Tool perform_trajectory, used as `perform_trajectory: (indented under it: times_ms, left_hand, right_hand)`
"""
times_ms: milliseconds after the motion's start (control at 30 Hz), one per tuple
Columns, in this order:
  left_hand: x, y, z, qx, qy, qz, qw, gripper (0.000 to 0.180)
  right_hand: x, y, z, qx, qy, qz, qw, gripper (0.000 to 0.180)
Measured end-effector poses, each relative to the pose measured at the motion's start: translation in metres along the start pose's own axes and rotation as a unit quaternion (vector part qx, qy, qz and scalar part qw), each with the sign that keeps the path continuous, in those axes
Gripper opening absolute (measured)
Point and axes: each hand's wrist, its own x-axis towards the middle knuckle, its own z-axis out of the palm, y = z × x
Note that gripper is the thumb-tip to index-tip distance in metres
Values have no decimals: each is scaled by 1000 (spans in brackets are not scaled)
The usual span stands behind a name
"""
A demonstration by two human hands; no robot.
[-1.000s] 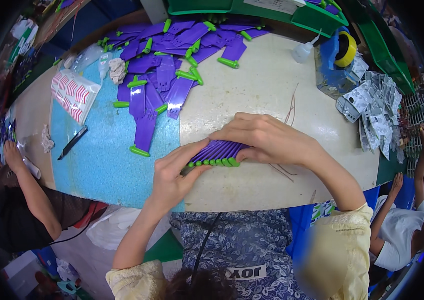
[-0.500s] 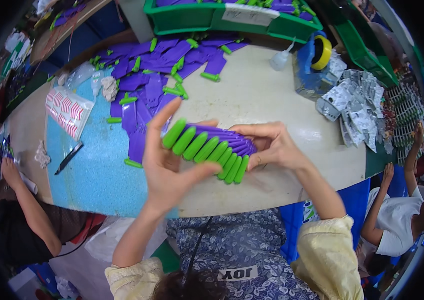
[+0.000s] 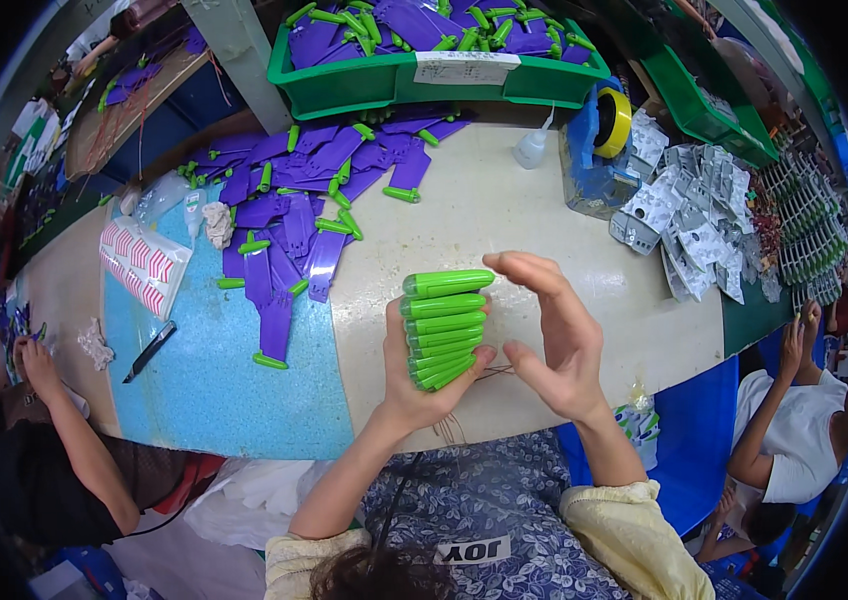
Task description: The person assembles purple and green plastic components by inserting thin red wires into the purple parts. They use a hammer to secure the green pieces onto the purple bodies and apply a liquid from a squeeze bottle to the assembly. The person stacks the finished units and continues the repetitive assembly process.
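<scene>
My left hand (image 3: 401, 392) grips a stack of purple plastic pieces with green rounded ends (image 3: 444, 327). The green ends face up toward me in a column, and the purple parts are hidden below them. Just right of the stack is my right hand (image 3: 569, 350), thumb and fingers spread, holding nothing. Thin brown wires (image 3: 451, 428) hang below the left hand. A loose pile of like purple pieces (image 3: 296, 222) with green ends lies at the far left of the table.
A green bin (image 3: 364, 88) of purple pieces stands at the back. Toward the right are a small squeeze bottle (image 3: 531, 150), a tape dispenser (image 3: 584, 160) and grey-white parts (image 3: 694, 215). On the left lie a utility knife (image 3: 150, 352) and a striped bag (image 3: 147, 262). Other people sit at both sides.
The stack has turned from a slanted fan to an upright column of green ends. My right hand has let go of it and opened.
</scene>
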Motion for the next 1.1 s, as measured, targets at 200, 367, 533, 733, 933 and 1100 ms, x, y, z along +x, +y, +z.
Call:
perform_trajectory:
  times_ms: [200, 367, 533, 733, 933, 1100]
  left_hand:
    - [-8, -8, 8, -19, 12, -87, 996, 57]
    - [-14, -6, 8, -129, 39, -148, 980, 55]
    - [-17, -19, 7, -47, 17, -81, 995, 55]
    - [-3, 5, -3, -34, 10, -118, 992, 53]
    - [4, 17, -33, -6, 85, -167, 982, 55]
    - [89, 109, -116, -78, 239, -133, 959, 43]
  right_hand:
    - [17, -31, 24, 42, 6, -27, 999, 76]
    - [12, -24, 28, 33, 2, 19, 999, 59]
    - [15, -33, 24, 10, 21, 46, 999, 36]
    - [10, -59, -11, 196, 231, -59, 951, 35]
    - [3, -25, -44, 205, 202, 224, 931, 28]
    - [-15, 57, -3, -227, 80, 231, 943, 32]
